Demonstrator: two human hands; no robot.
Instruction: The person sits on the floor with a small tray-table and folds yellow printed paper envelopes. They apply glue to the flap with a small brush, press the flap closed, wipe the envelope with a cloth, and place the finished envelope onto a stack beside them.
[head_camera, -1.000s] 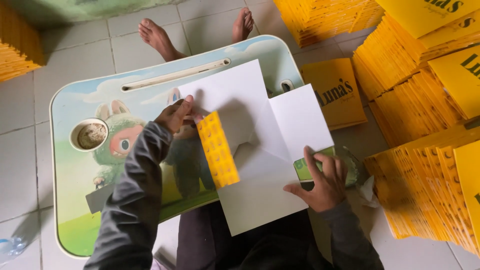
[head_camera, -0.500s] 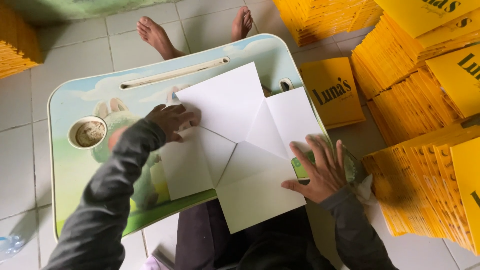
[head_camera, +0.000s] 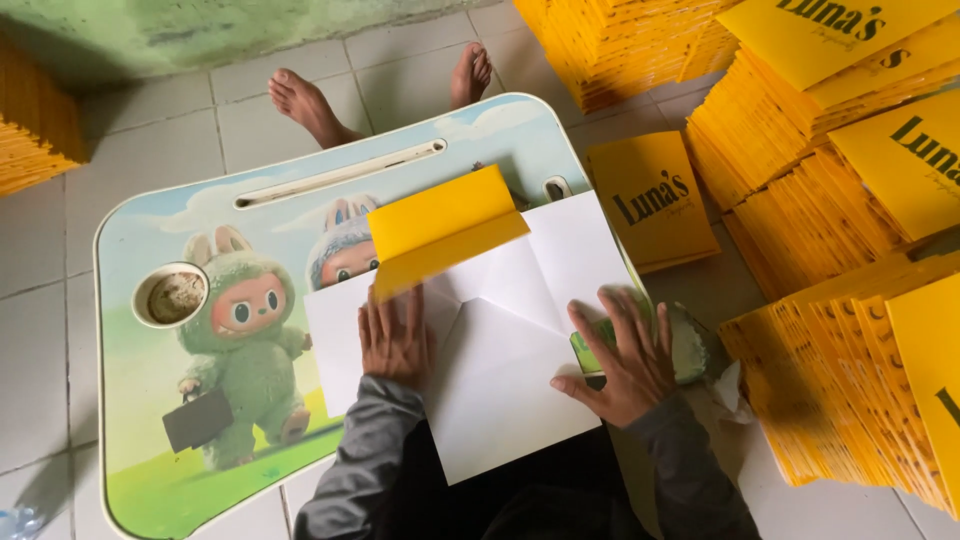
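We see the left hand (head_camera: 395, 335) lying flat, fingers together, palm pressed down on the white inner face of a paper sheet (head_camera: 500, 350) that is white on one side and yellow on the other; the sheet lies on a lap desk (head_camera: 200, 230) printed with cartoon furry creatures, its near corner hanging over the desk's edge toward the person; its far flap (head_camera: 440, 225) is folded over and stands tilted up, showing its yellow side, just beyond the left fingertips; creases run across the white area between the hands.

The right hand (head_camera: 625, 360) is spread wide, fingers splayed, pressing the right part of the sheet down at the desk's right edge; neither hand pinches anything; a green object (head_camera: 590, 350) shows under the right fingers, and we cannot tell what it is.

A round cup well (head_camera: 170, 295) sits in the desk's left part; two bare feet (head_camera: 310, 105) rest on the tiled floor (head_camera: 130, 130) beyond the desk; stacks of yellow folded envelopes (head_camera: 830, 150) stand to the right, one lying apart (head_camera: 650, 200) beside the desk.
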